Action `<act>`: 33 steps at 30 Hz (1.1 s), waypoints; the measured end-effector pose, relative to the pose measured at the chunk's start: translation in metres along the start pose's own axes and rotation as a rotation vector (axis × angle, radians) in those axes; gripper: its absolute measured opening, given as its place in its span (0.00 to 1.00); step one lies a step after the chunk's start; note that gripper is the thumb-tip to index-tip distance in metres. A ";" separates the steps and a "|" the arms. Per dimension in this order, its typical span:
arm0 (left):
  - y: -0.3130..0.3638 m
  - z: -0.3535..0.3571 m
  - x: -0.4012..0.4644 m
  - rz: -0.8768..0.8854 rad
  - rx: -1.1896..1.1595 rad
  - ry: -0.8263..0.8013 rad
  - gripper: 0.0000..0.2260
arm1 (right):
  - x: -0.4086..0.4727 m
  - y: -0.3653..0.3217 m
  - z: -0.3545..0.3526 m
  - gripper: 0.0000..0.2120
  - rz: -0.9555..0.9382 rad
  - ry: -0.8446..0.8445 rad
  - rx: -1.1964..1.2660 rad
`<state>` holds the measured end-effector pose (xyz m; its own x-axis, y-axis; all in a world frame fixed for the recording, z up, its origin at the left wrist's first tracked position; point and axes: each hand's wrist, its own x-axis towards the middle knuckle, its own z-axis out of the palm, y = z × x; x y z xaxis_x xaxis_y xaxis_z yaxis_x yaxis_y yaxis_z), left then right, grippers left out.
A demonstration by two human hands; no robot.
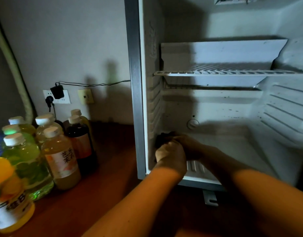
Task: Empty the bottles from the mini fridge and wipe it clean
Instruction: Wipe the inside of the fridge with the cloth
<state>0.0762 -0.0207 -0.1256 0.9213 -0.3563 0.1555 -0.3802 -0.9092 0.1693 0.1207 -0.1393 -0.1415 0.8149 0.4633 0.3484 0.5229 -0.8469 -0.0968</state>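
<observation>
White plastic lines the open fridge point(232, 103) that fills the right half of the frame, its wire shelf point(229, 73) bare across the upper middle and a round knob point(192, 124) on the back wall below it. Dark specks dot the back wall and the ribbed right wall. Both hands reach in at the fridge's lower left corner, close together. The left hand point(171, 154) is curled with its knuckles up, against the left wall. The right hand point(188, 144) lies just behind it, fingers bent toward the same corner. A dark cloth point(161, 138) shows at their fingertips, pressed to the left wall near the floor of the fridge. Both hands seem to hold it, though the shadow there makes the exact grip of each hard to read.

Outside, at lower left of the frame, the bottles point(45, 151) stand grouped on a reddish wooden surface point(104, 194), well apart from the fridge: yellow-green, pale tan, dark brown and an orange one nearest the camera, blurred. Behind them on the wall, a socket point(65, 98) carries a black plug and adapter, with a thin cable running right to the fridge.
</observation>
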 end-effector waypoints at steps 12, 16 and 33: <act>-0.007 -0.023 -0.075 0.027 0.218 -0.052 0.15 | -0.034 -0.077 -0.015 0.12 0.337 -0.109 0.276; -0.017 -0.026 -0.098 0.078 0.191 0.016 0.13 | -0.040 -0.092 -0.012 0.12 0.477 -0.118 0.272; -0.078 -0.025 -0.109 0.076 -0.224 0.497 0.20 | -0.021 -0.161 -0.012 0.18 0.826 0.416 1.050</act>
<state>0.0033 0.0946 -0.1315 0.7622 -0.2253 0.6069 -0.5020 -0.7977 0.3343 0.0163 -0.0154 -0.1214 0.9392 -0.3344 0.0783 0.0254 -0.1598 -0.9868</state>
